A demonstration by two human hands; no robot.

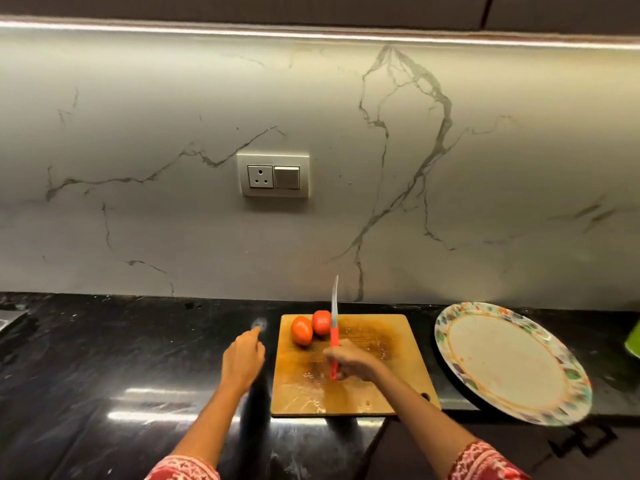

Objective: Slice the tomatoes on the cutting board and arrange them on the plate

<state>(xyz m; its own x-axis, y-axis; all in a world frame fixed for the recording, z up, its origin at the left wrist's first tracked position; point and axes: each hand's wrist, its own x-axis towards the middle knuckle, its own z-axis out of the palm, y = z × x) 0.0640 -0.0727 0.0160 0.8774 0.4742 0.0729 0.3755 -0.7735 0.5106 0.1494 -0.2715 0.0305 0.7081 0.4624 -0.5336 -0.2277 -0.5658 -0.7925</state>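
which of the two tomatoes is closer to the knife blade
The right tomato, farther back on the board; it sits right beside the knife, while the left tomato lies apart.

Grey-veined marble wall, socket and switch plate, light strip under cabinets, glossy black counter
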